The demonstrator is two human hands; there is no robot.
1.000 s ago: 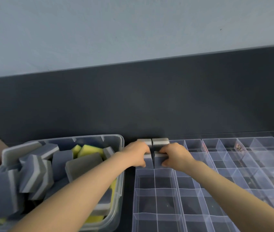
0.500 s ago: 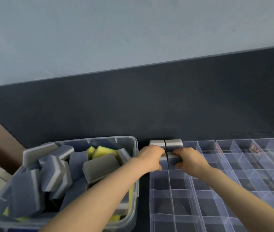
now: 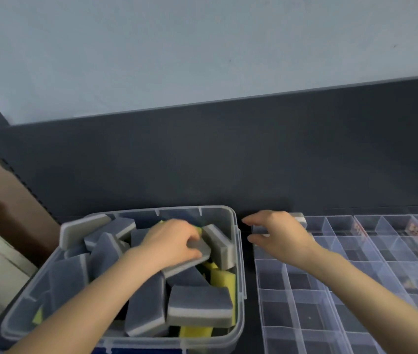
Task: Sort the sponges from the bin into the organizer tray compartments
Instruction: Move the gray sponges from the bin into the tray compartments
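A clear plastic bin (image 3: pixel 238 254) on the left holds several grey sponges and a few yellow ones (image 3: pixel 222 279). My left hand (image 3: pixel 172 242) is inside the bin, its fingers closed over a grey sponge (image 3: pixel 190 261) near the back. A clear organizer tray (image 3: pixel 274 305) with several compartments lies to the right. My right hand (image 3: pixel 279 233) hovers open over the tray's far left corner, partly hiding the grey sponges (image 3: pixel 300 218) standing in those compartments.
A dark grey panel (image 3: pixel 228 159) rises right behind the bin and tray, below a pale wall. A second clear organizer (image 3: pixel 407 251) adjoins on the right, with small bits in a far compartment. A brown surface and pale objects sit at far left.
Both hands were pressing sponges into the tray's far left compartments. My left hand has since moved left into the bin and closed on a grey sponge; my right hand has let go and lifted.
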